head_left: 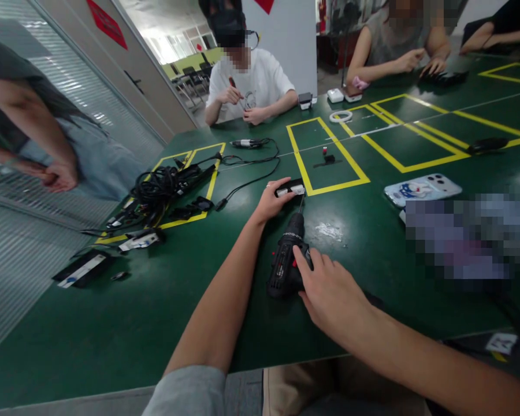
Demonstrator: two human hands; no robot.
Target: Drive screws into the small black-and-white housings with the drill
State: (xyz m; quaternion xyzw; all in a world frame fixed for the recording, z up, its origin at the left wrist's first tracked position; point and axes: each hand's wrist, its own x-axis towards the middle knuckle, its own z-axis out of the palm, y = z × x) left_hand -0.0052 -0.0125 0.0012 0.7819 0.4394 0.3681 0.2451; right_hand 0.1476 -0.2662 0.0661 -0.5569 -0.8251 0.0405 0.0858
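My left hand (271,201) is closed around a small black-and-white device (295,189) on the green table (190,329). My right hand (333,286) grips a black cordless drill (286,263) that lies on its side, its handle mostly hidden under my fingers. One finger stretches along the drill's body near a red switch. The thin bit points away from me at the near edge of the device; whether it touches is too small to tell.
Left of my arms are bundled black cables (162,188) and a black box with a white strip (84,270). A phone (422,189) lies to the right. Beyond are yellow tape outlines (338,188), a white tape roll (341,117) and a seated person in a white shirt (268,81). Others are nearby.
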